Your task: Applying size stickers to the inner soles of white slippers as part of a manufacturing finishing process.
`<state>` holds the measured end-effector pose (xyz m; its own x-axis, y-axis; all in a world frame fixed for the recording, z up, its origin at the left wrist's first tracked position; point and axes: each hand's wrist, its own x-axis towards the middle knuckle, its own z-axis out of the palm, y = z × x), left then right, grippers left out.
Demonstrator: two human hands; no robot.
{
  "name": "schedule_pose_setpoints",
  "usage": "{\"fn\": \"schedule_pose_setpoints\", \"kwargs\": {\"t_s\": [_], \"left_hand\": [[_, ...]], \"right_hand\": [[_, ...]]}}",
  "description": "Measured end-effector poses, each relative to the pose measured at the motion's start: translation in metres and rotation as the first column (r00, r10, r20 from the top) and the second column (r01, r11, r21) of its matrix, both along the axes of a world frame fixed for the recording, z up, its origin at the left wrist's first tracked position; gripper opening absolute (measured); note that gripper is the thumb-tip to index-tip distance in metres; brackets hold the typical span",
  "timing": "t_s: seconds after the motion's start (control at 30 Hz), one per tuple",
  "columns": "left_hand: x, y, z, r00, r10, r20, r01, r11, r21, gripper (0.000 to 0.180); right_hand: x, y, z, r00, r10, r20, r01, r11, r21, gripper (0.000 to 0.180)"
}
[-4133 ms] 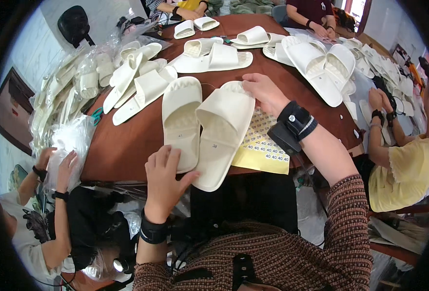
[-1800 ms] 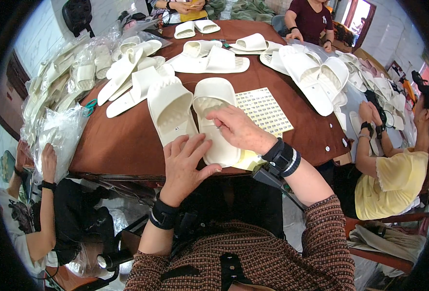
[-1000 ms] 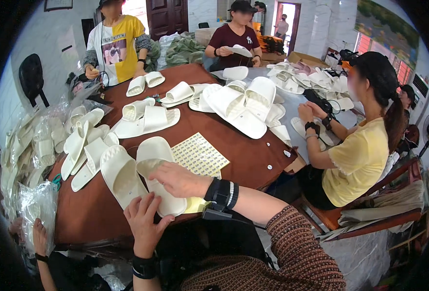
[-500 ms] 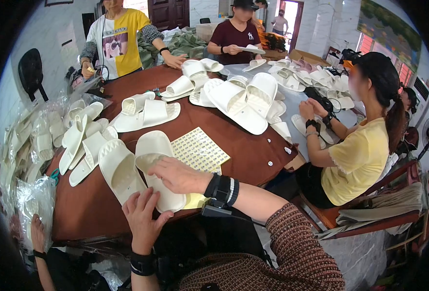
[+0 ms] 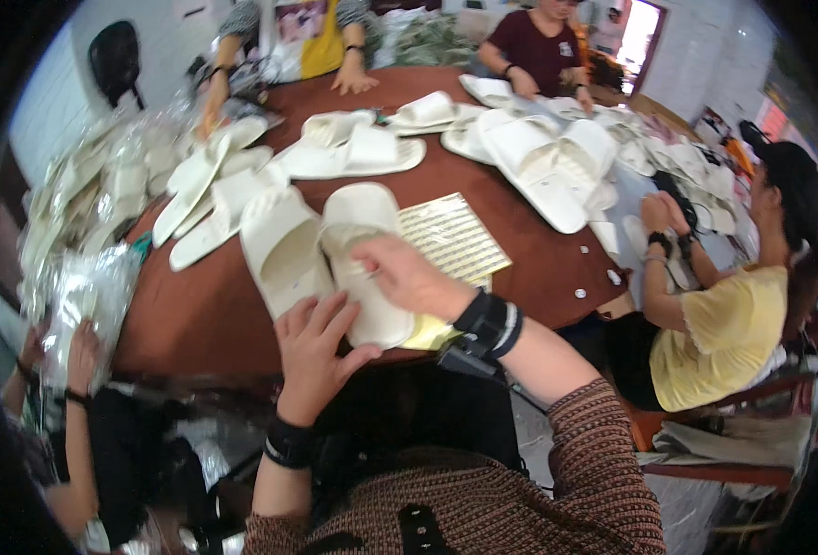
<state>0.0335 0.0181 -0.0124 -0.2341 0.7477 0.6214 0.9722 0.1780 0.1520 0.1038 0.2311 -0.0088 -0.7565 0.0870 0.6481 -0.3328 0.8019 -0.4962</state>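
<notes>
Two white slide slippers lie side by side at the table's near edge: the left slipper [image 5: 276, 222] and the right slipper [image 5: 360, 205]. My left hand [image 5: 312, 356] rests at their heel ends, fingers spread and touching them. Over the right slipper's footbed is my right hand [image 5: 409, 276], its fingers curled in. Whatever is between those fingertips, if anything, cannot be made out. A yellow sheet of small printed stickers [image 5: 455, 239] lies just beyond my right hand, with another yellow sheet [image 5: 427, 333] partly under the right slipper.
Bagged white slippers [image 5: 104, 190] are heaped at the left, where a co-worker's hands hold a clear plastic bag [image 5: 90, 291]. More loose slippers [image 5: 548, 171] cover the far side of the brown tabletop [image 5: 196, 324]. Other people stand opposite and sit at the right.
The view has shifted, so the table sits higher and further right. My right hand's fingers have curled up from the footbed. The person opposite now reaches to the slippers at left.
</notes>
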Motion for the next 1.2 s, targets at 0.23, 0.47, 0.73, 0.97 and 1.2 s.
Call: {"fn": "schedule_pose_setpoints", "kwargs": {"t_s": [0.23,0.47,0.73,0.97,1.2], "left_hand": [[-0.002,-0.001,0.001,0.999,0.003,0.033,-0.003,1.000,-0.007,0.061],[-0.002,-0.002,-0.002,1.000,0.005,0.022,-0.005,1.000,0.004,0.062],[0.002,-0.004,0.001,0.999,0.013,0.030,-0.013,1.000,0.000,0.061],[0.000,0.001,-0.004,1.000,0.012,0.019,-0.012,1.000,-0.003,0.061],[0.001,-0.001,0.001,0.999,0.048,-0.015,-0.048,0.997,-0.057,0.064]], "right_hand": [[0.005,-0.005,0.013,0.995,0.004,0.098,-0.003,1.000,-0.007,0.033],[0.005,-0.006,0.012,0.996,0.004,0.087,-0.007,1.000,0.025,0.030],[0.008,-0.009,0.014,0.998,0.000,0.063,-0.002,0.999,0.036,0.030],[0.004,-0.002,0.005,0.997,0.000,0.077,-0.004,0.999,0.050,0.030],[0.000,-0.005,0.005,0.999,0.014,0.041,-0.017,0.998,0.055,0.030]]}}
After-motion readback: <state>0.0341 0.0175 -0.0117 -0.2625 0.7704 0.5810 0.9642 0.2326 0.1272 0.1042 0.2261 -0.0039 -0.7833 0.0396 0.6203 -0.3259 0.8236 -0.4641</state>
